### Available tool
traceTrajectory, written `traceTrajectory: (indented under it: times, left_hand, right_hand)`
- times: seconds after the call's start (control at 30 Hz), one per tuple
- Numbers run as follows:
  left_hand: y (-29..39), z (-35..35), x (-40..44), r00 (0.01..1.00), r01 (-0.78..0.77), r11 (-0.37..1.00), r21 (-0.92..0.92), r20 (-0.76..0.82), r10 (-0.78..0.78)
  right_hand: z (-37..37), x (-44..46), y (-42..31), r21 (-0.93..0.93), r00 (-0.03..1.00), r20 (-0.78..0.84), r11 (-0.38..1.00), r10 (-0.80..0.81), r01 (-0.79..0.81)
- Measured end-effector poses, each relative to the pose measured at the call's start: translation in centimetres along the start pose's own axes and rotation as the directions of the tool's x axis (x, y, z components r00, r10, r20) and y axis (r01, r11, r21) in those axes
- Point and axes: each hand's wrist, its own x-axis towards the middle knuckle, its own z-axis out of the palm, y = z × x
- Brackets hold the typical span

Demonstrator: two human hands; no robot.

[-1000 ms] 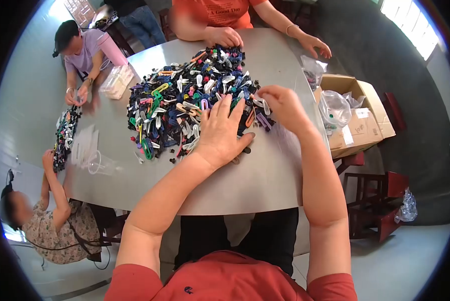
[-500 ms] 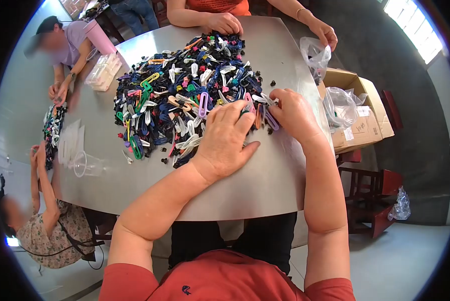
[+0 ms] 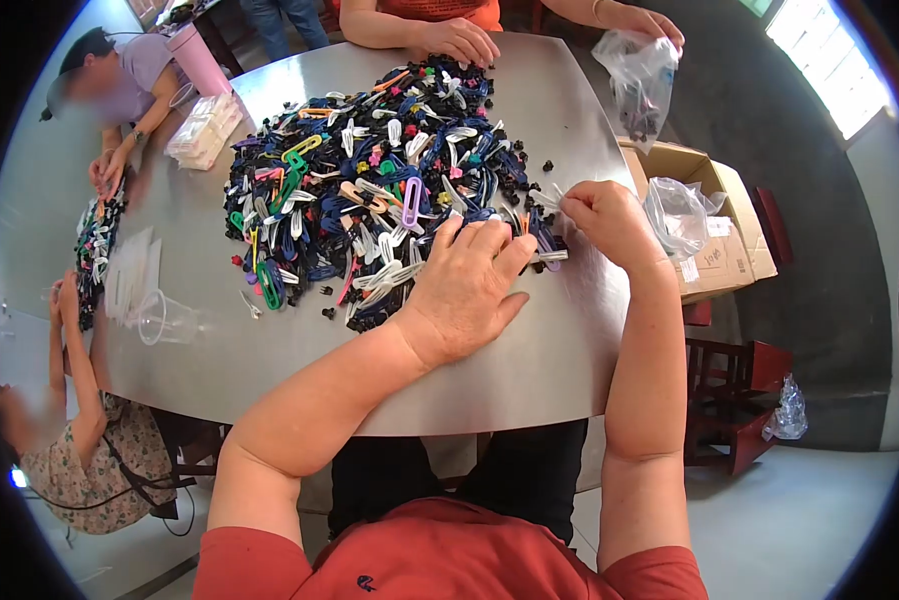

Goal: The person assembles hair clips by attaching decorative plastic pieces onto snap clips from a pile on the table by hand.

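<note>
A large pile of mixed hair clips [image 3: 319, 215], black, navy, white, green and purple, spreads over the table before me. My left hand [image 3: 469, 285] lies palm down on the pile's near right edge, fingers stretched out over several clips; what is under the palm is hidden. To its right, my right hand [image 3: 609, 220] is closed in a pinch on a white hair clip [image 3: 546, 197], whose end sticks out leftward from the fingertips. A purple snap clip [image 3: 411, 203] rests on top of the pile beyond my left hand.
A metal table [image 3: 529, 370] carries the pile, a plastic cup [image 3: 162, 318] and a stack of boxes [image 3: 205, 132]. Across it, a person holds a plastic bag [image 3: 637, 85]. A cardboard box [image 3: 724, 235] stands at the right. Two people sit at the left by a smaller clip pile [image 3: 99, 240].
My right hand has drawn slightly right, away from the pile, with a white hair clip in its pinch. My left hand has shifted a little right and down. The person opposite has lifted the bag.
</note>
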Motion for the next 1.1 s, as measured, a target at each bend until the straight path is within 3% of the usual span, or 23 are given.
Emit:
traceTrajectory:
  times: [0.13, 0.2, 0.33, 0.47, 0.63, 0.8, 0.93, 1.03, 1.1]
  left_hand:
    - [0.5, 1.0, 0.3, 0.978, -0.128, 0.985, 0.115, -0.147, 0.145]
    - [0.4, 1.5, 0.2, 0.988, -0.152, 0.981, 0.118, 0.013, 0.152]
    - [0.3, 0.4, 0.3, 0.982, -0.186, 0.969, 0.160, -0.004, 0.189]
    - [0.0, 0.8, -0.2, 0.969, -0.247, 0.969, 0.026, -0.007, 0.248]
    - [-0.4, 1.1, -0.1, 0.929, -0.370, 0.929, -0.002, -0.016, 0.370]
    - [-0.2, 0.9, -0.2, 0.935, -0.356, 0.933, 0.060, 0.028, 0.355]
    - [0.0, 1.1, -0.3, 0.935, -0.353, 0.935, 0.026, 0.037, 0.352]
    - [0.2, 1.2, -0.3, 0.933, -0.358, 0.934, 0.004, -0.022, 0.358]
    - [0.3, 1.8, -0.3, 0.899, -0.399, 0.917, -0.005, -0.198, 0.390]
  right_hand:
    - [0.2, -0.1, -0.3, -0.019, 0.998, -0.036, 0.999, 0.044, -0.044]
    - [1.1, 0.0, -0.2, -0.207, 0.985, -0.171, 0.978, -0.012, -0.024]
    - [2.2, 0.6, -0.4, -0.130, 0.977, -0.202, 0.991, -0.061, 0.035]
    - [3.4, 0.0, -1.2, -0.022, 0.970, -0.176, 0.986, -0.168, 0.167]
    - [4.0, -0.3, -2.2, 0.040, 0.964, -0.168, 0.975, -0.208, 0.217]
    - [4.3, -0.4, -3.2, 0.139, 0.973, -0.094, 0.965, -0.211, 0.223]
    - [4.9, -0.4, -3.1, 0.131, 0.949, -0.135, 0.945, -0.284, 0.301]
    - [5.2, -0.4, -3.2, 0.193, 0.960, -0.097, 0.942, -0.262, 0.276]
    - [5.6, -0.3, -3.1, 0.265, 0.957, -0.088, 0.920, -0.277, 0.290]
